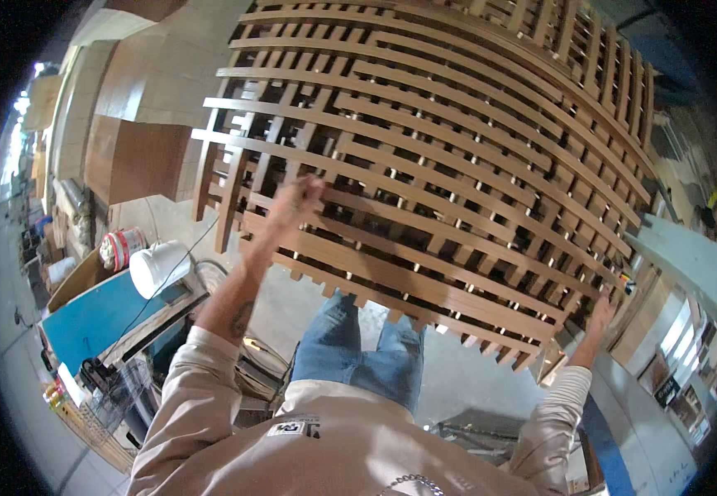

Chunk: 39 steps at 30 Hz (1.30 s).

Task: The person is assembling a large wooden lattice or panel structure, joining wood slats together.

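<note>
Brown wooden slats (424, 151) lie crisscrossed in a wide stack in front of you. Your left hand (299, 200) is over the stack's near left part, your right hand (602, 314) at its near right corner. Whether either hand's fingers are apart or clamped on a slat, you cannot tell. Leftward, a white bucket (158, 271) tilts beside a blue panel (85, 326).

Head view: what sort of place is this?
Probably a woodworking workshop: a broad crisscross stack of long brown wooden strips fills the upper middle, with flat brown rectangular panels and a white cylindrical bucket at left.
</note>
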Available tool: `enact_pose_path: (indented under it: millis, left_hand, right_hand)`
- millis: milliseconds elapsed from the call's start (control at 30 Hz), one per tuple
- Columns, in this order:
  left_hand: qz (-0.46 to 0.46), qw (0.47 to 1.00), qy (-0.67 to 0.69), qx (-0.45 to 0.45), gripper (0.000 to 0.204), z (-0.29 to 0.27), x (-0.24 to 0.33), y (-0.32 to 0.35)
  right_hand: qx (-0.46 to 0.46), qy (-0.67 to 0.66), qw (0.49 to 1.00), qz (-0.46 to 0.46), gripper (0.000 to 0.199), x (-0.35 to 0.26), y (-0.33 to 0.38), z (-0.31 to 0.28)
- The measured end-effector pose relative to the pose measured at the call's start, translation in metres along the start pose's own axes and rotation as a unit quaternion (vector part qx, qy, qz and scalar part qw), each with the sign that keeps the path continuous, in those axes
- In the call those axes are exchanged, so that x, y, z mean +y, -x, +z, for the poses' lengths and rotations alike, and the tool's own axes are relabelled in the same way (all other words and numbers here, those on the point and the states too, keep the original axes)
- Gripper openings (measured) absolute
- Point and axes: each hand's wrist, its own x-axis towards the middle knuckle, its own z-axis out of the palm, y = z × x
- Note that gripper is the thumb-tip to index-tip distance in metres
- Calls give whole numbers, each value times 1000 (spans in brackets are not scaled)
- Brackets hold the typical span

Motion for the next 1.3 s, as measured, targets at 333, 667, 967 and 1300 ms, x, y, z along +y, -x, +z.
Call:
enact_pose_path:
  millis: [333,667,967,1300]
  left_hand:
    - [-28,1000,-3,2,43,12,68,17]
    - [-210,962,-89,147,61,-94,1,31]
    - [-223,939,-70,253,49,-209,-132,7]
    - [-255,936,-125,206,78,-345,-242,-107]
  right_hand:
    - [-5,-1,996,88,54,16,-15,-20]
    - [-166,35,977,128,60,-133,115,-11]
    - [-198,38,978,56,61,-253,212,31]
    - [-250,78,964,35,45,-370,318,119]
